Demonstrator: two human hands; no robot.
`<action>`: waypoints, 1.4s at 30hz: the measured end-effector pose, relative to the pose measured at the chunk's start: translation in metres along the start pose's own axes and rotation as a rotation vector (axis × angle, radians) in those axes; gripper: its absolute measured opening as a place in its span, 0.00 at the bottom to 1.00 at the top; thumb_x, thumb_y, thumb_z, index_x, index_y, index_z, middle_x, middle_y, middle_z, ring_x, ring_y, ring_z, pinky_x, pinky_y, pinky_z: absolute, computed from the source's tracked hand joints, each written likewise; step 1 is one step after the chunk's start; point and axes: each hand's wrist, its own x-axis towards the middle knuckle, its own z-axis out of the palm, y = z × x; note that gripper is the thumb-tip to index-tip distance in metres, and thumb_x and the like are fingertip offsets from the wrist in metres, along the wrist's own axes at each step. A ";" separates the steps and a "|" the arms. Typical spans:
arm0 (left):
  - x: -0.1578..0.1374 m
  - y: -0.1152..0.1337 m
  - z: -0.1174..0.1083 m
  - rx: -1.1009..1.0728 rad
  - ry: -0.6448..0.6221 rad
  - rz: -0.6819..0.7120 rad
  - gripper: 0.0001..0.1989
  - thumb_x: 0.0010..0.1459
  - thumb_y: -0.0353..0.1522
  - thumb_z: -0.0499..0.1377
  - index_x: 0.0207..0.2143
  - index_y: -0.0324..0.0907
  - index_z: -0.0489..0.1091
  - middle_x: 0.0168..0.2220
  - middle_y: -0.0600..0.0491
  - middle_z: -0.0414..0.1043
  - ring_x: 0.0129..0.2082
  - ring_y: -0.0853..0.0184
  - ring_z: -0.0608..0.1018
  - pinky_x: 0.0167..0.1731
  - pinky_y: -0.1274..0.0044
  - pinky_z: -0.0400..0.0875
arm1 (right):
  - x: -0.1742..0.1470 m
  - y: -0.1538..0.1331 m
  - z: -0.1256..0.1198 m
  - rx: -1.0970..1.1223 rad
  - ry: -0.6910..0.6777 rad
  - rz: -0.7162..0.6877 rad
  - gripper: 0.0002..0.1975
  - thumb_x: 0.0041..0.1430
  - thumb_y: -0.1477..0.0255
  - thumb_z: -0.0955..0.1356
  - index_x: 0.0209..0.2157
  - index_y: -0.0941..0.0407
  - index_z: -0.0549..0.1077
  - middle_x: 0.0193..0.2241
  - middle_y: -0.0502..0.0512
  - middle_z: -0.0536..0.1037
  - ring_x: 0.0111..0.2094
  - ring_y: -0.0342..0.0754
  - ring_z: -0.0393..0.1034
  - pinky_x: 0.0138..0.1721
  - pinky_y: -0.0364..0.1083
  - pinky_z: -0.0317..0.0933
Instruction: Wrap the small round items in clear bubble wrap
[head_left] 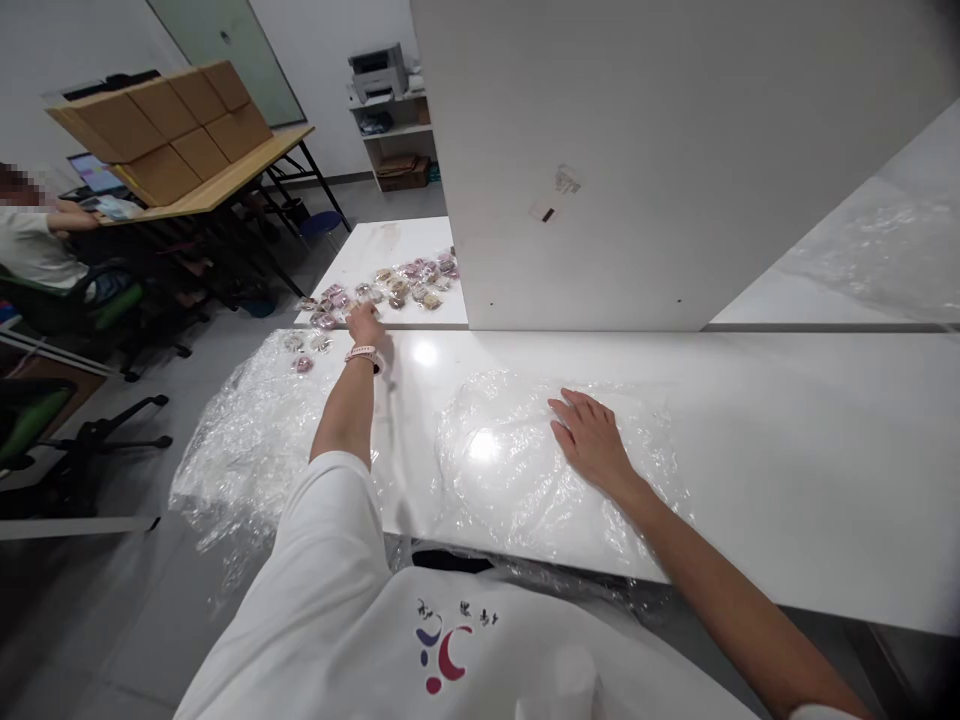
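Left of the upright white panel (600, 120), the left hand (365, 325) touches the near edge of scattered small clear-wrapped packets (397, 287); its fingers bend downward, and whether they grip one I cannot tell. In front of the panel, the right hand (590, 437) lies on clear plastic film (499, 490), fingers loosely spread, gripping nothing.

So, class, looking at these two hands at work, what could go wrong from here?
1. The left hand reaches to small wrapped packets, some near the left edge of the far tabletop; a sweep could knock one off.
2. The crumpled plastic on the left overhangs the near table, so it might slide down.
3. The right hand lies over loose clear film; dragging could bunch it.
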 end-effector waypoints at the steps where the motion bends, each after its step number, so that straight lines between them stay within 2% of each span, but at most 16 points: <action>1: -0.011 0.010 -0.007 -0.020 0.031 0.038 0.20 0.54 0.22 0.55 0.50 0.35 0.68 0.53 0.39 0.68 0.57 0.52 0.68 0.57 0.59 0.62 | 0.000 0.000 -0.001 0.013 -0.007 0.006 0.21 0.70 0.65 0.56 0.59 0.50 0.69 0.62 0.59 0.67 0.64 0.58 0.57 0.60 0.61 0.54; 4: -0.080 0.050 -0.022 -0.226 0.129 0.346 0.19 0.54 0.20 0.53 0.48 0.39 0.67 0.51 0.45 0.69 0.53 0.59 0.70 0.56 0.65 0.64 | 0.000 0.004 -0.001 0.074 -0.019 0.025 0.21 0.70 0.66 0.56 0.59 0.51 0.69 0.62 0.59 0.67 0.64 0.58 0.56 0.61 0.60 0.53; 6: -0.156 0.078 -0.020 -0.365 0.043 0.614 0.17 0.54 0.20 0.53 0.45 0.42 0.67 0.50 0.49 0.70 0.52 0.61 0.71 0.54 0.66 0.66 | 0.000 0.007 0.001 0.133 -0.009 0.050 0.21 0.69 0.66 0.57 0.57 0.51 0.71 0.62 0.58 0.67 0.63 0.57 0.57 0.61 0.60 0.53; 8: -0.240 0.098 -0.005 -0.384 -0.097 0.812 0.17 0.54 0.19 0.51 0.42 0.44 0.67 0.49 0.51 0.71 0.52 0.61 0.70 0.55 0.65 0.66 | 0.000 0.010 0.004 0.200 0.015 0.089 0.21 0.68 0.67 0.57 0.56 0.52 0.71 0.61 0.58 0.69 0.62 0.56 0.58 0.61 0.60 0.53; 11: -0.336 0.112 0.037 -0.258 -0.282 0.851 0.14 0.57 0.22 0.53 0.44 0.43 0.68 0.54 0.46 0.68 0.55 0.57 0.68 0.51 0.63 0.68 | 0.004 0.012 0.004 0.281 0.030 0.143 0.21 0.66 0.68 0.59 0.55 0.55 0.72 0.58 0.60 0.72 0.60 0.55 0.61 0.61 0.58 0.55; 13: -0.364 0.112 0.060 -0.148 -0.377 0.850 0.13 0.61 0.30 0.56 0.49 0.43 0.68 0.61 0.42 0.63 0.60 0.50 0.64 0.55 0.57 0.65 | 0.007 0.014 -0.004 0.334 0.008 0.165 0.20 0.65 0.68 0.59 0.54 0.56 0.73 0.58 0.60 0.72 0.60 0.54 0.62 0.61 0.57 0.55; 16: -0.367 0.102 0.060 -0.073 -0.500 0.890 0.33 0.60 0.43 0.61 0.64 0.45 0.56 0.71 0.39 0.43 0.71 0.43 0.47 0.63 0.48 0.51 | 0.004 0.011 -0.033 0.432 -0.038 0.209 0.21 0.67 0.63 0.60 0.57 0.54 0.71 0.59 0.60 0.71 0.60 0.54 0.63 0.60 0.56 0.59; 18: -0.364 0.085 0.039 -0.079 -0.538 0.942 0.45 0.59 0.46 0.61 0.70 0.49 0.40 0.74 0.41 0.30 0.73 0.45 0.37 0.65 0.46 0.43 | -0.013 0.004 -0.059 0.444 -0.024 0.207 0.23 0.68 0.59 0.60 0.59 0.53 0.69 0.60 0.59 0.71 0.60 0.56 0.63 0.58 0.57 0.60; 20: -0.369 0.060 0.017 -0.079 -0.524 1.002 0.50 0.59 0.46 0.62 0.71 0.51 0.32 0.74 0.43 0.26 0.73 0.48 0.33 0.67 0.48 0.40 | -0.048 -0.008 -0.082 0.394 0.014 0.124 0.23 0.69 0.56 0.59 0.57 0.51 0.70 0.57 0.59 0.73 0.58 0.57 0.65 0.57 0.58 0.61; 23: -0.391 0.013 0.007 -0.003 -0.419 1.030 0.47 0.58 0.40 0.64 0.71 0.49 0.39 0.74 0.42 0.32 0.73 0.49 0.35 0.67 0.48 0.38 | -0.124 -0.028 -0.086 0.263 0.034 -0.054 0.24 0.66 0.53 0.63 0.57 0.51 0.71 0.55 0.60 0.75 0.58 0.59 0.65 0.59 0.60 0.59; 27: -0.413 -0.027 0.030 0.016 -0.216 0.886 0.23 0.64 0.30 0.56 0.61 0.50 0.61 0.69 0.44 0.54 0.72 0.52 0.50 0.66 0.49 0.48 | -0.206 -0.048 -0.032 0.043 0.008 -0.041 0.30 0.61 0.51 0.67 0.62 0.47 0.66 0.63 0.61 0.67 0.64 0.64 0.58 0.64 0.65 0.49; 30: -0.415 -0.025 0.042 -0.074 -0.152 0.842 0.11 0.67 0.32 0.52 0.48 0.51 0.71 0.58 0.50 0.72 0.65 0.56 0.66 0.64 0.50 0.56 | -0.216 -0.062 0.012 -0.033 0.064 0.060 0.28 0.62 0.51 0.66 0.60 0.46 0.68 0.61 0.62 0.69 0.63 0.66 0.60 0.62 0.67 0.48; 33: -0.412 -0.010 0.036 -0.157 -0.130 0.902 0.10 0.67 0.34 0.51 0.40 0.50 0.72 0.49 0.52 0.79 0.55 0.60 0.75 0.63 0.54 0.59 | -0.198 -0.077 0.026 -0.046 0.165 0.101 0.26 0.63 0.52 0.66 0.59 0.46 0.71 0.59 0.62 0.72 0.60 0.66 0.63 0.61 0.67 0.50; 37: -0.401 -0.002 0.011 -0.199 -0.174 0.914 0.13 0.69 0.33 0.48 0.37 0.47 0.72 0.37 0.52 0.80 0.39 0.64 0.80 0.53 0.62 0.69 | -0.187 -0.076 -0.012 0.021 0.201 0.138 0.17 0.67 0.60 0.63 0.52 0.46 0.76 0.49 0.57 0.79 0.51 0.60 0.71 0.57 0.62 0.56; 39: -0.388 -0.002 -0.005 -0.198 -0.239 0.885 0.14 0.68 0.33 0.47 0.38 0.46 0.73 0.36 0.51 0.80 0.38 0.63 0.80 0.46 0.65 0.72 | -0.191 -0.060 -0.046 0.074 0.162 0.150 0.14 0.68 0.63 0.62 0.44 0.48 0.79 0.43 0.55 0.81 0.46 0.58 0.73 0.53 0.59 0.59; 42: -0.359 0.003 -0.025 -0.153 -0.439 0.881 0.13 0.68 0.35 0.49 0.40 0.44 0.74 0.39 0.50 0.80 0.39 0.62 0.80 0.41 0.68 0.72 | -0.181 -0.024 -0.096 0.194 0.013 0.137 0.17 0.67 0.60 0.61 0.37 0.50 0.79 0.38 0.55 0.82 0.43 0.56 0.74 0.48 0.57 0.61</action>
